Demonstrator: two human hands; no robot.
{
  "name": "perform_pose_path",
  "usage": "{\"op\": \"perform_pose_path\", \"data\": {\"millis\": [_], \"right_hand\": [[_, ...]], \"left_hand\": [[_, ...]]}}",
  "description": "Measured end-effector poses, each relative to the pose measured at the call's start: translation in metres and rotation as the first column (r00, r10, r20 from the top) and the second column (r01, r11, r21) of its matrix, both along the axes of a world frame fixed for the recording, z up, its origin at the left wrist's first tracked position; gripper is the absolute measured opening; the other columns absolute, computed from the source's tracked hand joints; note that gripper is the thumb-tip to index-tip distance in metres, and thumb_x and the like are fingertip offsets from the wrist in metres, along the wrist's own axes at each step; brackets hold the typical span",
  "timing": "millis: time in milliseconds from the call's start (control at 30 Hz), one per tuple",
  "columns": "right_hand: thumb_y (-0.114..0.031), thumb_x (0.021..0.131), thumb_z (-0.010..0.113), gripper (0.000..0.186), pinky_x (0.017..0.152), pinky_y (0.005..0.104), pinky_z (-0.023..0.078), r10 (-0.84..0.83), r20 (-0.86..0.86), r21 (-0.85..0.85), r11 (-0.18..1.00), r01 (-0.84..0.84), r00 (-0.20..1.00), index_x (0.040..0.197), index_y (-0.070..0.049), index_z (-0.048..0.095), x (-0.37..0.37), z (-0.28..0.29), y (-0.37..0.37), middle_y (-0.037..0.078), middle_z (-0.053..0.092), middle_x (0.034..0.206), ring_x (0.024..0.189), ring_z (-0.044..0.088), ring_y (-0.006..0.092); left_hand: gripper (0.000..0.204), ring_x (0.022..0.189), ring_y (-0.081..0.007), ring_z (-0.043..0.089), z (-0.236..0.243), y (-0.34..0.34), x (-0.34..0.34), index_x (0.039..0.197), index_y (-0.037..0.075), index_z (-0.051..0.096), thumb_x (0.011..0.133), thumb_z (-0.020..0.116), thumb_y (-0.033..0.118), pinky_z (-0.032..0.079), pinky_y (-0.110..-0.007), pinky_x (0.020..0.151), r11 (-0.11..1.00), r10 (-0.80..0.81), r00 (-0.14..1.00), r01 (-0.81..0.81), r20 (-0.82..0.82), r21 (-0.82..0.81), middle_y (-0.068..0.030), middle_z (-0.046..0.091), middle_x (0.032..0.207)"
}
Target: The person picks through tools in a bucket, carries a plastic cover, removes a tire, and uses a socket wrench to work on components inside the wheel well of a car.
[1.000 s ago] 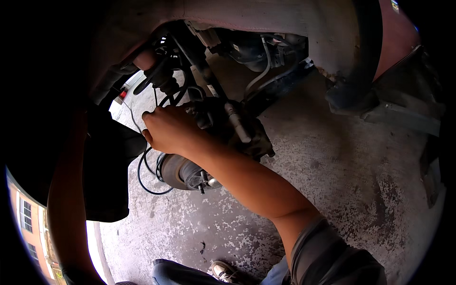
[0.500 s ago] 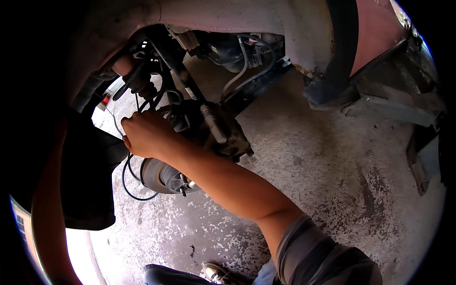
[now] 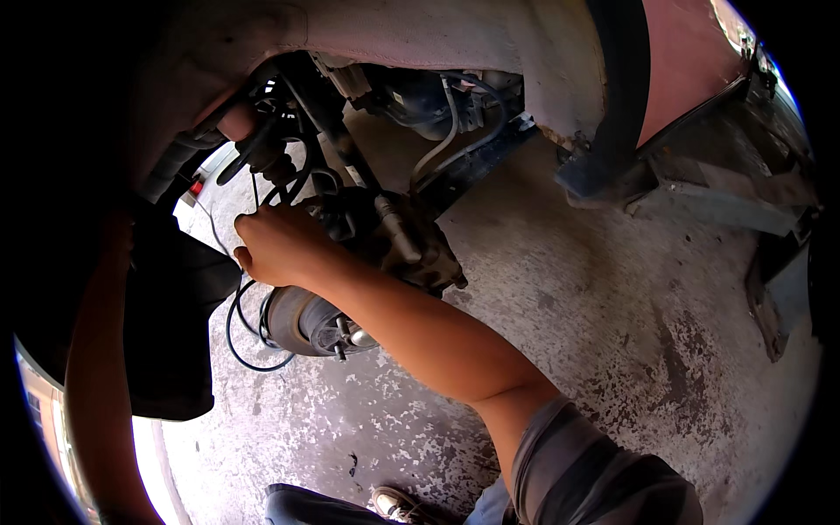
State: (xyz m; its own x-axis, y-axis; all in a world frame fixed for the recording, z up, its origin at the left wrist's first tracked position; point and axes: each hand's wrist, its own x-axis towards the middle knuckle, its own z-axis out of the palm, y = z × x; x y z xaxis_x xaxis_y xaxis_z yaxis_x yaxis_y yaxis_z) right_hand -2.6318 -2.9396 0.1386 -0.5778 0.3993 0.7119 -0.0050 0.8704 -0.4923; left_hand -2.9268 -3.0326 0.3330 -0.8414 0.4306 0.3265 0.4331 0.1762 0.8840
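Note:
My right hand (image 3: 284, 247) is closed, knuckles up, in the wheel well beside the steering knuckle and brake parts (image 3: 407, 236). What its fingers hold, if anything, is hidden under the hand. A thin dark rod or cable (image 3: 255, 191) shows just above the knuckles, and a black hose (image 3: 232, 337) loops below the hand. Under my right wrist sits a brake disc hub with studs (image 3: 306, 324). My left forearm (image 3: 98, 367) rises along the left edge. My left hand (image 3: 121, 241) is lost in deep shadow beside a black panel (image 3: 171, 341), its fingers not visible.
Above hangs the pinkish fender (image 3: 411, 31) with its worn edge. A dark strut (image 3: 337, 144) and bent hoses (image 3: 451, 131) run behind the hub. A metal stand or frame (image 3: 735, 206) stands at the right. The floor (image 3: 560, 350) has flaking paint; my shoe (image 3: 394, 503) is below.
The view has shifted slightly, so the wheel well sits a little lower and to the right. My right hand stays closed in nearly the same place by the hub.

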Motion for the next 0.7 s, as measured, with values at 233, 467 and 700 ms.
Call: {"op": "perform_pose_path", "data": {"millis": [233,467,700], "right_hand": [[-0.022,0.082,0.065,0.022,0.068,0.0445,0.054,0.006,0.01,-0.001,1.0,-0.006,1.0,0.082,0.0,0.064,-0.003,0.002,-0.005,0.019,0.067,0.077,0.076,0.067,0.0355],[-0.022,0.083,0.065,0.021,0.07,0.0448,0.054,0.01,0.037,-0.036,0.999,-0.009,0.999,0.082,-0.001,0.063,0.005,0.0,0.001,0.019,0.067,0.079,0.078,0.067,0.0351],[-0.022,0.083,0.065,0.021,0.07,0.0449,0.053,0.031,0.0,-0.037,0.999,-0.031,1.0,0.085,-0.001,0.063,0.0,0.003,-0.005,0.019,0.066,0.079,0.079,0.067,0.0353]], "left_hand": [[0.034,0.055,-0.0089,0.049,-0.002,-0.001,-0.013,0.112,0.004,0.057,0.097,0.049,0.034,0.038,-0.022,0.045,0.994,0.036,0.999,-0.038,0.024,0.1,-0.0093,0.06,0.081],[0.034,0.044,-0.0111,0.045,-0.012,-0.005,0.083,0.115,0.005,0.057,0.099,0.043,0.031,0.033,-0.023,0.036,0.972,0.038,0.987,-0.073,0.156,0.224,-0.005,0.053,0.062],[0.029,0.061,-0.0118,0.052,-0.011,-0.003,0.092,0.111,0.006,0.059,0.097,0.05,0.029,0.038,-0.025,0.048,0.835,0.099,0.864,-0.341,-0.493,-0.431,-0.0077,0.062,0.087]]}}
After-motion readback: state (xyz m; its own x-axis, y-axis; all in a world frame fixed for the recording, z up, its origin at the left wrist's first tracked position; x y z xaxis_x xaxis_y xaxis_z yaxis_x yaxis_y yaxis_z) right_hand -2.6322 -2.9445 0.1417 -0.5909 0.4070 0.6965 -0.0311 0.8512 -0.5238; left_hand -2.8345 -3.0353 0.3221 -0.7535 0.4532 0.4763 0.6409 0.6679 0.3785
